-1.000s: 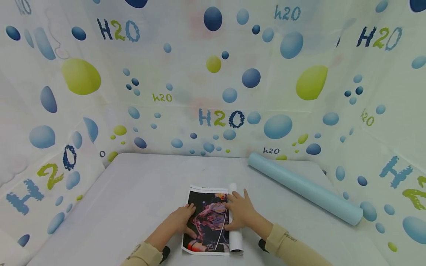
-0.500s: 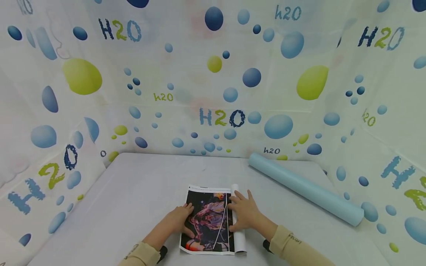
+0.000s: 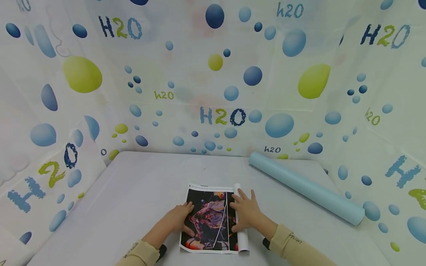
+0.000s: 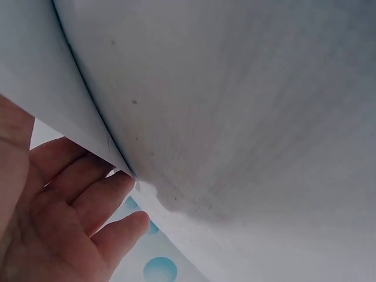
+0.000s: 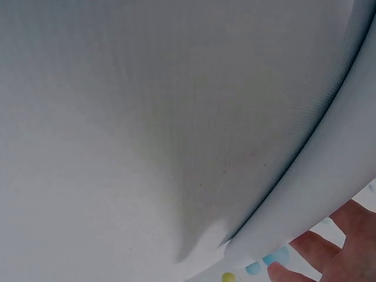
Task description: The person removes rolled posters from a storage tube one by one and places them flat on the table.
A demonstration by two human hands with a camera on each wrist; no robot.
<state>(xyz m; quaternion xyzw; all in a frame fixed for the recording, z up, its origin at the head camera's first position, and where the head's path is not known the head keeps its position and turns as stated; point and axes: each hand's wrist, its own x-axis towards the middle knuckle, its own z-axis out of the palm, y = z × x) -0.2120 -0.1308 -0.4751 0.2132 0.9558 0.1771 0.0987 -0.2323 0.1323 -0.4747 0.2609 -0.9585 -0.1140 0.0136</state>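
A sheet of paper with a dark, colourful printed picture (image 3: 208,221) lies partly rolled out on the white table. Its right side is still wound into a white roll (image 3: 243,242). My left hand (image 3: 178,218) rests on the sheet's left edge, fingers and thumb lying over the print. On the roll, my right hand (image 3: 247,212) presses with spread fingers, thumb toward the near end. In the left wrist view, my left hand (image 4: 76,217) is beside the raised paper edge. The right wrist view shows the white roll (image 5: 317,176) with fingers of my right hand (image 5: 346,247) behind it.
A long light-blue roll (image 3: 306,187) lies diagonally on the right side of the white table (image 3: 133,192). Behind and at both sides hangs a white curtain (image 3: 186,66) printed with blue and green drops and H2O lettering.
My right hand has shifted to the right with the roll, so the flat printed part is wider. My left hand has stayed on the left edge, moving only slightly.
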